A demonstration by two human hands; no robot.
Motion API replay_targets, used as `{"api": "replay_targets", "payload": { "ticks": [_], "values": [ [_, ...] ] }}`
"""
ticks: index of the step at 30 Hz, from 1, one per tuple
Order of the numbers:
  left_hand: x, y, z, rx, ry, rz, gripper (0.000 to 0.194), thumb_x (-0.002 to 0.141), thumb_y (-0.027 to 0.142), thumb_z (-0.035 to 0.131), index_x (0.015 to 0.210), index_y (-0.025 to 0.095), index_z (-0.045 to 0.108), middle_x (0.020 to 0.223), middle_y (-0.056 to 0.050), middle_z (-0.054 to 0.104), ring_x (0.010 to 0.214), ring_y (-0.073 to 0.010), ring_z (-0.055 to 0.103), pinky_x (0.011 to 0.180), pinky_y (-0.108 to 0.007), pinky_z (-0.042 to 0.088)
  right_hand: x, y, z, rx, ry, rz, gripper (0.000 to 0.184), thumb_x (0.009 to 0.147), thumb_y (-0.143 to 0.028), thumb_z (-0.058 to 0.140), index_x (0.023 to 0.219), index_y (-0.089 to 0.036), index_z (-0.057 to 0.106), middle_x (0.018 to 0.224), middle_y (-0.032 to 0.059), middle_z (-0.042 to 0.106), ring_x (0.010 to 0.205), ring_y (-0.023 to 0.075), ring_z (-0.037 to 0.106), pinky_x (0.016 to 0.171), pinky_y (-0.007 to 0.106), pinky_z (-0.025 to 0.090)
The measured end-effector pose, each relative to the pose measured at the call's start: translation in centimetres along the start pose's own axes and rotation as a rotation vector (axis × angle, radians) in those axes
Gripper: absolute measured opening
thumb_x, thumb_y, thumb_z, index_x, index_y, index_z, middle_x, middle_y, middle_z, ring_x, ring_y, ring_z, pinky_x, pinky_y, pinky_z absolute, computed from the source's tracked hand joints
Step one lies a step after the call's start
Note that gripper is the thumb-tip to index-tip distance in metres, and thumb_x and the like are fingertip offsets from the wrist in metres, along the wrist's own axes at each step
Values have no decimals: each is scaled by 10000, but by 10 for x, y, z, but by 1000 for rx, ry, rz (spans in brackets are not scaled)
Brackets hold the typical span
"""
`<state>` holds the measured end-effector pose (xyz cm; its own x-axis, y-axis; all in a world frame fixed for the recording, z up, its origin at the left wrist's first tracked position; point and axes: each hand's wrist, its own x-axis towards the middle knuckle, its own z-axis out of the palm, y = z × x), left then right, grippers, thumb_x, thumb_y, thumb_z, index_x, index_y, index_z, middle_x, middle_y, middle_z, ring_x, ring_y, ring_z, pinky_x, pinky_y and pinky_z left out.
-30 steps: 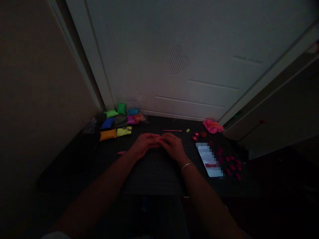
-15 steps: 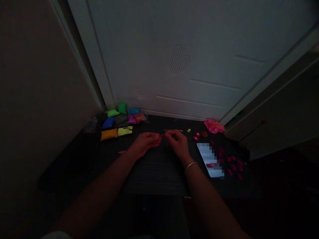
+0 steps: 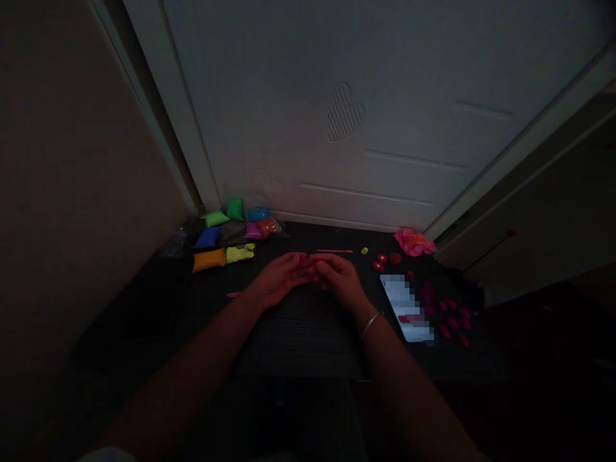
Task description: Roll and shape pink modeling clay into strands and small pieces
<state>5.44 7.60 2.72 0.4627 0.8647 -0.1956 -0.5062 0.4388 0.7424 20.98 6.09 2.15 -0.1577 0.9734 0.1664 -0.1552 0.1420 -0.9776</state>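
Two hands close together over the worktop | left hand: my grip clamped on a small magenta piece | right hand: fingers bent beside it, closure I cannot tell | risk: uneven pressure could dent it, dimness hide a slip

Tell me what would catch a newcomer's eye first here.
Probably the lit phone, glowing on the dark table to the right of the hands. Next, perhaps, the large pink flower by the table's far right edge, and the bright packets, such as the orange packet, grouped at the far left.
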Motion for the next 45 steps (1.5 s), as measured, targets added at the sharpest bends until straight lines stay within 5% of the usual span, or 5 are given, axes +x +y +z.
{"api": "replay_targets", "payload": {
  "ticks": [11,23,27,36,45],
  "values": [
    [0,0,0,157,143,51,201,701,233,665,882,162,615,649,9,602,627,-103,591,709,-308,494,4,-1,-3,121,198,-53,277,716,-371,611,957,-243,655,843,19,630,672,105,544,500,204,425],
    [-2,-5,2,414,-14,5,392,590,116,711,972,165,639,949,-68,651,763,-114,576,760,-276,417,8,4,-7,47,320,-126,312,644,-286,670,954,-257,646,833,-18,645,613,79,505,580,235,415],
    [-5,-4,6,424,-97,-61,250,592,117,708,837,127,656,783,-49,661,700,-105,573,744,-269,420,9,3,-7,68,367,-164,205,636,-263,675,836,-229,648,745,-37,617,553,58,470,534,212,388],
    [5,5,0,98,199,317,189,653,174,671,817,166,578,1010,-27,613,860,-117,571,833,-305,446,10,0,-8,134,471,-164,216,673,-298,655,865,-215,600,852,-2,633,728,103,573,601,225,458],
    [1,-7,-2,1136,-34,439,61,677,197,624,714,239,648,756,-12,627,779,-184,545,868,-325,366,9,-3,-9,221,416,-88,260,740,-392,588,940,-227,580,919,20,656,739,105,614,583,213,491]
  ]
}}
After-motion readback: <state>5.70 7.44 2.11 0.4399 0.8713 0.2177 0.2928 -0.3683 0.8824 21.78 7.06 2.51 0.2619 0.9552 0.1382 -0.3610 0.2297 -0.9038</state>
